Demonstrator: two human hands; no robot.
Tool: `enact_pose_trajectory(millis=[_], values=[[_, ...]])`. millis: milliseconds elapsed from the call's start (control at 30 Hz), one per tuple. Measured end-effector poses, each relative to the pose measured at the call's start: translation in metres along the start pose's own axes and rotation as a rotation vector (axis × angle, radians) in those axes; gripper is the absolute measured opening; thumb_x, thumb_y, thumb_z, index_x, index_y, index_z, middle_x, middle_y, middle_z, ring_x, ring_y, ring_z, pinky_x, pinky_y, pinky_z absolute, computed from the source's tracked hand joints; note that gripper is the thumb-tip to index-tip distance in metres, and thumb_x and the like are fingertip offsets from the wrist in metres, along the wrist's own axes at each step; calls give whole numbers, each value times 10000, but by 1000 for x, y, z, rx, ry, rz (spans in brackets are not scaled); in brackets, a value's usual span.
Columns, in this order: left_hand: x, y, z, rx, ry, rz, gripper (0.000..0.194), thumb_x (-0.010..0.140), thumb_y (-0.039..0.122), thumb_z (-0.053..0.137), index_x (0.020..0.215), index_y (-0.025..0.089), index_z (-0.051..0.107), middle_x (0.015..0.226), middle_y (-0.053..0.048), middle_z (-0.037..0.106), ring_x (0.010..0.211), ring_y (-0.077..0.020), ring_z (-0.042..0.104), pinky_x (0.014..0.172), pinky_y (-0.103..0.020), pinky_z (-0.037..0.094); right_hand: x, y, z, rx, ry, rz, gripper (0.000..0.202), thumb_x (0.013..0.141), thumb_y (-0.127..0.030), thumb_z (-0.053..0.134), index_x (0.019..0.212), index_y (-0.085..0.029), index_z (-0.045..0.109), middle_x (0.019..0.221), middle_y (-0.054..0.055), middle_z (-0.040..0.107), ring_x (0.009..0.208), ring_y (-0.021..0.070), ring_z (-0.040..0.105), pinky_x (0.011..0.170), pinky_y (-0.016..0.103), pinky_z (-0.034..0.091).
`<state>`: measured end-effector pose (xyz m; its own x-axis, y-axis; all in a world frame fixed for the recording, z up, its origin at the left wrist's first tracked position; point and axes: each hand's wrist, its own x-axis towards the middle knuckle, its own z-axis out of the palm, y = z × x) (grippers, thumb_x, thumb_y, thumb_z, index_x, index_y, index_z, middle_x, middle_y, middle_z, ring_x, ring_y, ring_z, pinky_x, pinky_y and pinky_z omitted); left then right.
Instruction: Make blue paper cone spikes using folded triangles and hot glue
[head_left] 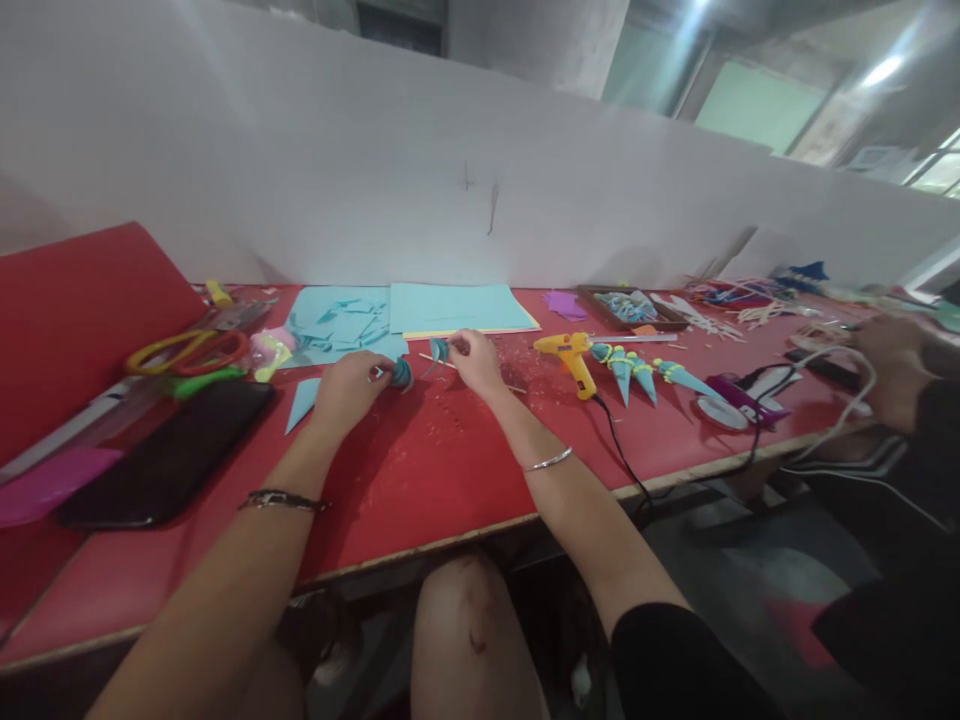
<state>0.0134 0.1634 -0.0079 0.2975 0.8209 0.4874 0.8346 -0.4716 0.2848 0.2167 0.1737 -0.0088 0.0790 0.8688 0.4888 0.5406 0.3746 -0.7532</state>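
Red counter along a pale partition

Here's a red-topped counter [450,490] with a worn, light front edge, running across the view and away to the right. Right behind it stands a plain whitish partition [337,170], marked by a couple of dark scratches near its middle. Above that, a grey wall [525,45] and pale green panels [761,105], with a bright ceiling light [883,70] glaring. Far right, what looks like a barred window [941,170]. Below, a dim grey floor [739,570].
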Motion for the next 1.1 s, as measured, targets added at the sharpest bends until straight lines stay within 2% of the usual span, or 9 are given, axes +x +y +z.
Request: enact_pose_trajectory(millis=[133, 267, 367, 500, 600, 667, 767, 967, 1100], values=[[1, 16, -13, 21, 91, 77, 184, 779, 252, 487, 826, 231, 663, 915, -44, 667, 885, -217, 571, 826, -352, 431, 0, 6, 4, -33, -52, -14, 68, 703, -133, 523, 689, -183, 567, 714, -9, 563, 688, 122, 513, 702, 262, 426], [0, 33, -26, -79, 50, 217, 183, 782, 211, 477, 788, 230, 659, 1006, -49, 641, 963, -198, 565, 864, -321, 437, 0, 10, 8, -77, -129, 3, 72, 705, -128, 537, 697, -175, 591, 739, 3, 575, 701, 124, 525, 691, 258, 431], [-7, 36, -31, -111, 13, 260, 175, 783, 197, 475, 788, 228, 647, 1091, -43, 626, 1013, -198, 557, 900, -328, 426, -1, 11, 9, -115, -205, 27, 84, 703, -120, 547, 720, -169, 614, 751, 15, 600, 709, 131, 538, 703, 269, 440], [-24, 36, -38, -113, -39, 218, 158, 797, 205, 461, 814, 218, 617, 1040, -44, 649, 988, -207, 562, 867, -334, 432, -2, 9, 7, -82, -251, 43, 115, 709, -109, 531, 729, -167, 628, 760, 20, 638, 732, 139, 566, 738, 281, 456], [-36, 38, -43, -55, -176, 138, 152, 808, 198, 450, 833, 213, 599, 962, -46, 663, 880, -211, 573, 759, -338, 441, -3, 7, 5, -22, -286, 91, 245, 699, -30, 436, 740, -163, 638, 762, 18, 657, 744, 140, 590, 754, 285, 464], [-41, 42, -45, -31, -201, 135, 161, 817, 191, 437, 836, 214, 596, 992, -49, 655, 905, -216, 559, 762, -345, 428, -4, 6, 5, 5, -298, 141, 340, 672, 13, 367, 762, -166, 642, 748, 13, 658, 740, 142, 597, 749, 288, 470], [-44, 48, -48, -3, -189, 151, 144, 813, 191, 437, 826, 208, 580, 952, -52, 654, 884, -213, 557, 742, -338, 426, -5, 7, 5, 38, -267, 191, 382, 653, 24, 335, 793, -170, 633, 757, 11, 656, 756, 142, 600, 741, 285, 479], [-48, 54, -53, 140, -176, 232, 129, 782, 167, 444, 856, 184, 549, 956, -90, 654, 900, -234, 593, 781, -353, 437, -3, 1, 0, -30, -137, 109, 278, 697, -35, 399, 792, -175, 619, 895, 32, 657, 883, 148, 589, 858, 303, 455], [-49, 53, -47, 233, -163, 219, 184, 840, 199, 381, 900, 168, 553, 852, -107, 667, 777, -234, 620, 694, -344, 446, -4, -12, -8, -10, -130, 72, 241, 727, -61, 404, 804, -160, 609, 938, 60, 650, 915, 156, 585, 868, 304, 448]])
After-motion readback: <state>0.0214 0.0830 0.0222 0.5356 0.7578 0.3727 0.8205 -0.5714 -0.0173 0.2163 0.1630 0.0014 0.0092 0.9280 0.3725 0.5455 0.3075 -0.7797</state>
